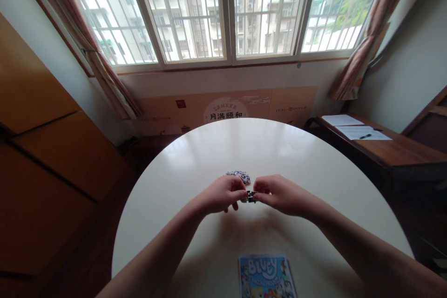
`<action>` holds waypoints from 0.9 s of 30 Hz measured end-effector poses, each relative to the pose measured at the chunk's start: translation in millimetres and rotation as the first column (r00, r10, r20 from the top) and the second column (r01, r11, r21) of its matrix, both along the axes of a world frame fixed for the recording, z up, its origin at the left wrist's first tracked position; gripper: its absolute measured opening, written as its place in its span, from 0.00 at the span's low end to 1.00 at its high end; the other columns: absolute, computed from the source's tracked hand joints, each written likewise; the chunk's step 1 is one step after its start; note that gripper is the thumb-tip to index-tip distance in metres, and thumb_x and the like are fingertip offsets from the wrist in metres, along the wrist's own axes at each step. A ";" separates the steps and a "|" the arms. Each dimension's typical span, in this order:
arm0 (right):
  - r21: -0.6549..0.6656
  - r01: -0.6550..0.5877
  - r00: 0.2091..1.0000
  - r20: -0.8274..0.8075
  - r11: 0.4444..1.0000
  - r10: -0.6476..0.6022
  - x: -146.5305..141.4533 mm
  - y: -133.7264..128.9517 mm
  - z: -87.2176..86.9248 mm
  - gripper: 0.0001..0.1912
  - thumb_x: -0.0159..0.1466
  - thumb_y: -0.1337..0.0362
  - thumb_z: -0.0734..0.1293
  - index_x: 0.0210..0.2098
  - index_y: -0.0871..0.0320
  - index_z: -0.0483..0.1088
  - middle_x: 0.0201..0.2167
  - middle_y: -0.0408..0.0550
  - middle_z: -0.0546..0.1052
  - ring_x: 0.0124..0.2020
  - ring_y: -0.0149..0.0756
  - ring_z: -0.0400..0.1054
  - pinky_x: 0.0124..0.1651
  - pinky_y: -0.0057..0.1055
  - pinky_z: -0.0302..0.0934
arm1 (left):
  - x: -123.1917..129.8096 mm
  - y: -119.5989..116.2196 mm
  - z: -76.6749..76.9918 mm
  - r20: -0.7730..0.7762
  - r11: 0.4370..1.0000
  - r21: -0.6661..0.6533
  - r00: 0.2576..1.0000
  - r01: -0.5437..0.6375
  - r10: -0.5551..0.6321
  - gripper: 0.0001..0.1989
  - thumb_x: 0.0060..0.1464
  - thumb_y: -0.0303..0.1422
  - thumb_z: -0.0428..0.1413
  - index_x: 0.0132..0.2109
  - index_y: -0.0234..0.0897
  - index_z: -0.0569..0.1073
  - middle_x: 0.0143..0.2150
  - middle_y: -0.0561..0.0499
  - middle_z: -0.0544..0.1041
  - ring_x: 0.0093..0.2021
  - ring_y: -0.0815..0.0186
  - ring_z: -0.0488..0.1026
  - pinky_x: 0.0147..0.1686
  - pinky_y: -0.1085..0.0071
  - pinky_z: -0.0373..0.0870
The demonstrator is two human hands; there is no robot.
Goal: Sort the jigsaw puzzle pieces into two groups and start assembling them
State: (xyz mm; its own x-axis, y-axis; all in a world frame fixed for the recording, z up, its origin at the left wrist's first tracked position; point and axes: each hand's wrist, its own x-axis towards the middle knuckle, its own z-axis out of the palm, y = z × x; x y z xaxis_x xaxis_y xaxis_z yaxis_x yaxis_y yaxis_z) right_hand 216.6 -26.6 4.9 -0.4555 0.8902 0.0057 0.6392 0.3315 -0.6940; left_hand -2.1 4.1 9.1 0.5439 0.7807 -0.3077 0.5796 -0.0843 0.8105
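My left hand [223, 193] and my right hand [277, 191] meet over the middle of a round white table. Small dark jigsaw puzzle pieces [250, 196] are pinched between them, the left fingertips closed on one side and the right fingertips on the other. Whether the pieces are locked together is too small to tell. Just beyond my left hand lies a pile of mixed puzzle pieces [240, 175], partly hidden by that hand. Nearer to me, a blue "Bluey" picture card or box lid [267, 277] lies flat, cut off by the bottom of the view.
The round white table [157, 223] spreads around my arms. At right stands a wooden desk [412, 146] bearing papers [365, 133] and a pen. Wooden cabinets [45, 172] line the left side. Barred windows [195, 14] and curtains are beyond, above a printed cardboard panel [157, 104].
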 end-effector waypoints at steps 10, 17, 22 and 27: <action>-0.011 0.011 1.000 0.015 1.000 -0.011 -1.7 -0.4 2.5 0.07 0.64 0.61 0.66 0.33 0.57 0.73 0.31 0.45 0.80 0.32 0.37 0.71 0.33 0.30 0.59 | -0.6 0.0 -1.7 0.023 1.000 -0.009 1.000 -0.019 0.019 0.10 0.54 0.39 0.56 0.36 0.37 0.70 0.34 0.50 0.78 0.28 0.65 0.76 0.17 0.76 0.63; 0.035 0.027 0.999 -0.046 0.999 -0.026 -0.9 0.1 -0.2 0.06 0.64 0.62 0.66 0.33 0.57 0.74 0.30 0.44 0.80 0.31 0.35 0.72 0.34 0.29 0.59 | -0.2 0.9 -0.3 0.048 0.997 -0.059 0.998 -0.049 0.051 0.08 0.53 0.36 0.55 0.36 0.36 0.69 0.34 0.50 0.80 0.22 0.70 0.73 0.16 0.76 0.60; 0.066 0.007 0.994 -0.109 0.998 0.000 -2.9 1.6 -5.4 0.06 0.64 0.63 0.66 0.34 0.57 0.75 0.30 0.45 0.80 0.31 0.34 0.72 0.34 0.28 0.60 | -0.4 2.8 -2.2 0.082 0.995 -0.069 0.993 -0.079 0.084 0.09 0.54 0.38 0.55 0.34 0.37 0.68 0.31 0.51 0.79 0.20 0.70 0.71 0.16 0.76 0.60; 0.071 0.022 0.996 -0.092 0.997 -0.015 -3.3 1.6 -5.1 0.07 0.64 0.62 0.67 0.34 0.58 0.75 0.29 0.45 0.80 0.29 0.34 0.71 0.32 0.28 0.59 | -1.4 4.4 -5.6 0.049 0.992 -0.032 0.992 -0.118 0.120 0.10 0.54 0.39 0.56 0.34 0.37 0.69 0.30 0.51 0.78 0.20 0.70 0.70 0.17 0.75 0.59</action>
